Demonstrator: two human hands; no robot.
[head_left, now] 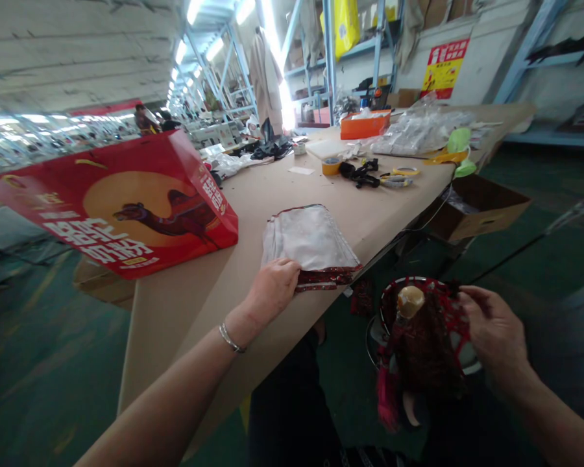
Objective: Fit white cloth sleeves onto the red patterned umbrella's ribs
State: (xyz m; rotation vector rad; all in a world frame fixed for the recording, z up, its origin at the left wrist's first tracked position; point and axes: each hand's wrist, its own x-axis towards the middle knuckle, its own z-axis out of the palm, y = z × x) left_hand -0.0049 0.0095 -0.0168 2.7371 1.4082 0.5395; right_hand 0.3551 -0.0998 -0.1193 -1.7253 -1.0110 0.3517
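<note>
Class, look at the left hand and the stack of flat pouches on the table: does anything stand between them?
Nothing visible does. The left hand already rests on the near edge of the stack of pouches, touching it directly.

Just the one head cam, looking forward and down, sitting close above the left hand point(272, 288) and worktop point(272, 194).

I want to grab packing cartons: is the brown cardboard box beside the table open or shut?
Open. The cardboard box has its flaps spread outward and its dark inside shows.
</note>
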